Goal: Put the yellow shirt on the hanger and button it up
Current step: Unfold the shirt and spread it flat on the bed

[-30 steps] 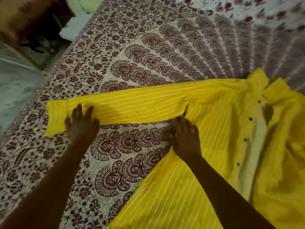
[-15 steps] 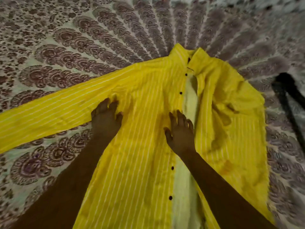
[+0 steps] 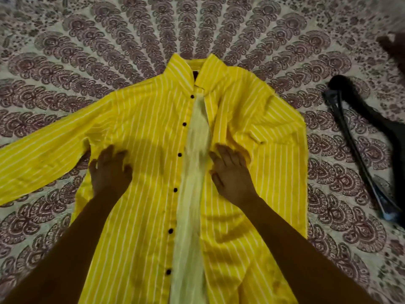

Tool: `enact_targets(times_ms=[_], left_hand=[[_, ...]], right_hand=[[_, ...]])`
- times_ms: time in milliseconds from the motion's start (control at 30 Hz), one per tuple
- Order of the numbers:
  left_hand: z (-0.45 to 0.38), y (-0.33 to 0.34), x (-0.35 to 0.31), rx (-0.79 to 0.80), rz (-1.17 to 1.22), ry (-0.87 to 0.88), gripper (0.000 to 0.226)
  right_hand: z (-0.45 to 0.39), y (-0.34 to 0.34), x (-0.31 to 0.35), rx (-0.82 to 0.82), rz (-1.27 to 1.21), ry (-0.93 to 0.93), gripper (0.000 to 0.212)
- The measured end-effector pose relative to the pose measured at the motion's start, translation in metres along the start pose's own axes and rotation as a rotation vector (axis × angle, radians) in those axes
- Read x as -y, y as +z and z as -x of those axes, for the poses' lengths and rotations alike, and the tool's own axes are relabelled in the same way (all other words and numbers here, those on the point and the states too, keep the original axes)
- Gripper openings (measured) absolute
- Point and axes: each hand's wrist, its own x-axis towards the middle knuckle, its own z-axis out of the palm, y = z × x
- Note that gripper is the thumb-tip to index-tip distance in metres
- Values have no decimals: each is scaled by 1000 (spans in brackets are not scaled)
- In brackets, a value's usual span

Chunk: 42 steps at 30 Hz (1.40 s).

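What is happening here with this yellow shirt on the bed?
A person is laying the yellow shirt flat on a patterned bedspread. The left hand and the right hand both press flat on its front, one on each side of the open placket. The shirt is unbuttoned; its dark buttons run down one edge. The black hanger lies apart on the bedspread, to the right of the shirt, and is not yet in it.

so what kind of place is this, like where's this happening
Most likely a bedroom at home, on a bed. The yellow shirt lies spread on a mandala-print bedspread, and a black hanger lies beside it. No walls or furniture show.
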Motion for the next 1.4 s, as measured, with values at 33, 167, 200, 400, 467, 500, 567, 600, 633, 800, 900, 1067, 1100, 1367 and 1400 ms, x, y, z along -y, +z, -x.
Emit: enact_targets(times_ms=[33,167,200,400,467,500,567,600,633,800,900,1067,1100,1367,1400], left_hand=[[-2,-1,-19,-22,27,10,43],[-2,7,-107,-44,166,142,50],[1,9,-126,-44,198,181,50],[44,32,-193,177,395,146,65],[61,35,-199,235,382,53,77],[71,34,-200,257,397,17,81],[84,35,-196,296,443,-40,83],[93,34,-194,327,458,-55,83],[101,32,-192,358,469,-70,83],[157,21,-169,497,557,-155,73],[189,23,-150,643,669,-226,83],[218,17,-125,725,886,-268,45],[218,13,-118,657,914,-288,42],[238,-5,-138,7,239,104,35],[244,5,-155,32,341,183,30]], right_hand=[[2,-4,-10,-51,-26,29,52],[22,-14,-56,-214,-63,374,57],[29,-13,-66,-234,-69,502,60],[98,5,-94,-127,-132,755,75],[121,10,-86,-149,-144,773,76],[134,10,-78,-161,-149,813,78],[154,12,-60,-182,-149,893,80],[167,13,-50,-198,-149,933,82],[177,13,-40,-202,-160,969,84],[239,14,9,-148,-371,1078,87],[263,9,28,-142,-475,1141,69],[291,-16,13,-106,-1060,1086,27],[294,-26,3,-126,-1139,1096,17],[310,-90,-56,-236,-1149,1115,32],[312,-92,-55,-273,-1162,1100,30]])
